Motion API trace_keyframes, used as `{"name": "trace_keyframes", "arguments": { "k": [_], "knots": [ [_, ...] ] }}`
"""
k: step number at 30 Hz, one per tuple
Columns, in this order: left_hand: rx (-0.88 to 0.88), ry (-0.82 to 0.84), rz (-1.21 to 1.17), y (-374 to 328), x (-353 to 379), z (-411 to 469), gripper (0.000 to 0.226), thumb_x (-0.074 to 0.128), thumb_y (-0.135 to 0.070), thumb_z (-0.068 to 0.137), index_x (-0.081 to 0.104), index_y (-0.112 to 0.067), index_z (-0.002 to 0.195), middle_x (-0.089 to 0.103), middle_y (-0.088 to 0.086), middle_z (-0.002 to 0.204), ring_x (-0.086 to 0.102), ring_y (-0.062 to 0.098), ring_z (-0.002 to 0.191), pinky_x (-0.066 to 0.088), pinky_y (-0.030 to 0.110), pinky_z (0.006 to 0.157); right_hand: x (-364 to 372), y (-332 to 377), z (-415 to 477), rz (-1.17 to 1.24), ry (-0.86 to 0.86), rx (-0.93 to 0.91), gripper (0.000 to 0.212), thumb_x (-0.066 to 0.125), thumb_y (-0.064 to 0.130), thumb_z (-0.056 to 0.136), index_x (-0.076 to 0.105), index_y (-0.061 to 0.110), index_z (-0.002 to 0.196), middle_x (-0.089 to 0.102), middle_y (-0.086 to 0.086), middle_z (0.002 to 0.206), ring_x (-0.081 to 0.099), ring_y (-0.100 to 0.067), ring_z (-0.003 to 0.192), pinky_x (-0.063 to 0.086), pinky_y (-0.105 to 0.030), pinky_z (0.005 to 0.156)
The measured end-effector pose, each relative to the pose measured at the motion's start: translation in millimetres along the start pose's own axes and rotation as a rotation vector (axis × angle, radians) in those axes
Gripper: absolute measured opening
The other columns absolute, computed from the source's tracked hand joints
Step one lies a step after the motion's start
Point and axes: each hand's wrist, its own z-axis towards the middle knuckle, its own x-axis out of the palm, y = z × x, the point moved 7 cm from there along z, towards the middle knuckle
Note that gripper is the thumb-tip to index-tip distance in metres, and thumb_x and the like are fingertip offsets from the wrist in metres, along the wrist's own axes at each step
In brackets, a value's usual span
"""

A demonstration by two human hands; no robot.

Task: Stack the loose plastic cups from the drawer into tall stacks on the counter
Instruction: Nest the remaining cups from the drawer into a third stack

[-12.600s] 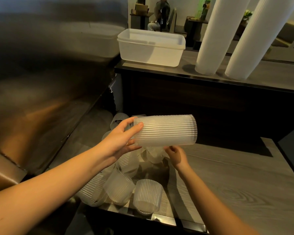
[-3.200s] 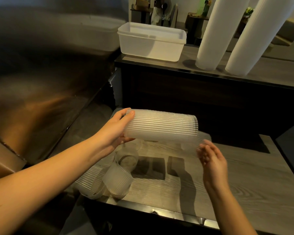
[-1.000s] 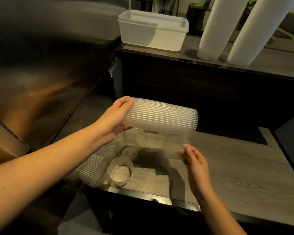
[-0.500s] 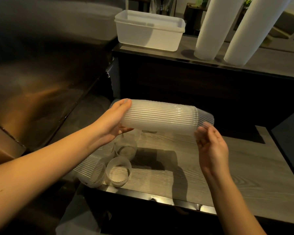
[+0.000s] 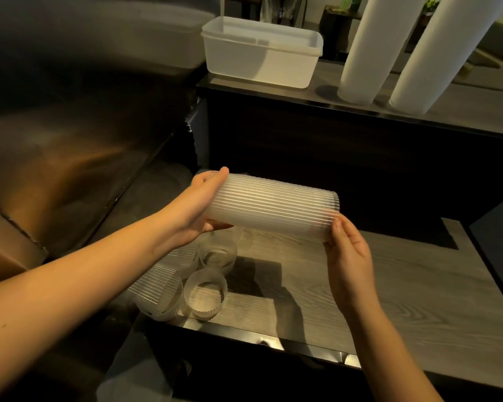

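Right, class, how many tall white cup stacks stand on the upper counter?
2. The first stack stands just right of the white tub; the second stack stands beside it, further right. Both run out of frame at the top; more may sit beyond view.

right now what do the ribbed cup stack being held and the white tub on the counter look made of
The cup stack looks like thin translucent plastic, finely ribbed: light glows through its ridges. The white tub is probably opaque matte plastic, judging by its moulded stepped rim.
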Motion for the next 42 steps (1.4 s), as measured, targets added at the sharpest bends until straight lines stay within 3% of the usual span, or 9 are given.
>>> {"name": "trace_keyframes", "arguments": {
  "k": [4, 9, 16, 22, 28, 31, 35, 38, 42],
  "knots": [
    [0.036, -0.058, 0.023, -2.9, -4.6, 1.4, 0.033, 0.045, -0.038, 0.095, 0.040, -0.025, 0.125, 0.050, 0.001, 0.111, 0.056, 0.019, 0.098, 0.055, 0.038, 0.075, 2.1, 2.4, 0.5, -0.012, -0.040, -0.033, 0.026, 0.038, 0.025, 0.093, 0.061, 0.021, 0.104, 0.067, 0.008, 0.097, 0.060, -0.003, 0.096, 0.048, -0.012, 0.080],
    [0.040, -0.060, 0.026, -2.3, -4.8, 1.5, 0.035, 0.043, -0.037, 0.096, 0.040, -0.024, 0.127, 0.050, 0.002, 0.113, 0.056, 0.018, 0.097, 0.055, 0.036, 0.072, -30.0, -23.2, 7.1, 0.035, -0.377, -0.021, 0.026, 0.034, 0.016, 0.098, 0.058, 0.023, 0.092, 0.059, 0.005, 0.089, 0.057, -0.004, 0.082, 0.046, -0.019, 0.077],
    [0.036, -0.069, 0.008, -3.6, -6.1, 1.2, 0.028, 0.044, -0.038, 0.095, 0.043, -0.027, 0.121, 0.050, 0.003, 0.114, 0.055, 0.019, 0.100, 0.054, 0.037, 0.075, 25.5, -118.2, 7.1, -0.533, 0.072, 0.328, 0.018, 0.052, 0.014, 0.091, 0.059, 0.011, 0.108, 0.060, 0.001, 0.098, 0.056, -0.021, 0.099, 0.042, -0.024, 0.081],
    [0.048, -0.101, 0.013, -6.9, -7.1, 0.9, 0.023, 0.044, -0.038, 0.095, 0.044, -0.028, 0.116, 0.049, 0.002, 0.112, 0.054, 0.018, 0.100, 0.054, 0.037, 0.075, 68.4, -145.8, 12.3, -0.797, 0.207, 0.538, 0.048, 0.058, 0.037, 0.087, 0.047, 0.015, 0.128, 0.057, -0.004, 0.124, 0.053, -0.019, 0.111, 0.036, -0.021, 0.084],
    [0.037, -0.103, 0.002, -6.7, -6.7, 0.9, 0.024, 0.045, -0.038, 0.095, 0.043, -0.028, 0.118, 0.050, 0.002, 0.112, 0.055, 0.018, 0.099, 0.054, 0.040, 0.079, 65.4, -159.6, 16.6, -0.876, 0.198, 0.584, 0.032, 0.053, 0.028, 0.090, 0.054, 0.013, 0.119, 0.057, -0.006, 0.122, 0.053, -0.021, 0.112, 0.038, -0.022, 0.086],
    [0.038, -0.093, -0.009, -7.1, -6.1, 1.2, 0.025, 0.045, -0.037, 0.095, 0.044, -0.027, 0.118, 0.051, 0.002, 0.112, 0.055, 0.018, 0.100, 0.053, 0.044, 0.085, 45.3, -156.3, 18.1, -0.813, 0.069, 0.564, 0.024, 0.050, 0.024, 0.092, 0.062, 0.010, 0.107, 0.062, -0.009, 0.115, 0.056, -0.020, 0.101, 0.039, -0.024, 0.083],
    [0.038, -0.092, -0.026, -7.2, -5.2, 1.2, 0.024, 0.044, -0.037, 0.096, 0.044, -0.027, 0.118, 0.051, 0.001, 0.110, 0.056, 0.018, 0.098, 0.052, 0.045, 0.087, 11.0, -144.8, 16.8, -0.578, -0.086, 0.515, 0.017, 0.054, 0.015, 0.090, 0.065, 0.010, 0.101, 0.063, -0.014, 0.112, 0.056, -0.027, 0.106, 0.041, -0.029, 0.086],
    [0.038, -0.088, -0.035, -7.3, -4.4, 1.2, 0.027, 0.043, -0.037, 0.096, 0.043, -0.026, 0.120, 0.052, 0.001, 0.109, 0.056, 0.018, 0.099, 0.053, 0.043, 0.085, -13.7, -144.0, 7.6, -0.279, -0.149, 0.581, 0.010, 0.055, 0.015, 0.089, 0.065, 0.017, 0.092, 0.062, -0.014, 0.103, 0.057, -0.034, 0.103, 0.049, -0.045, 0.088],
    [0.038, -0.088, -0.053, -6.9, -5.3, 0.5, 0.028, 0.044, -0.036, 0.096, 0.043, -0.026, 0.122, 0.052, 0.002, 0.110, 0.056, 0.019, 0.099, 0.053, 0.043, 0.084, -36.5, -118.4, 4.3, -0.045, -0.181, 0.516, 0.012, 0.053, 0.001, 0.087, 0.063, 0.008, 0.089, 0.067, -0.011, 0.081, 0.064, -0.023, 0.076, 0.054, -0.030, 0.066]
  ]
}}
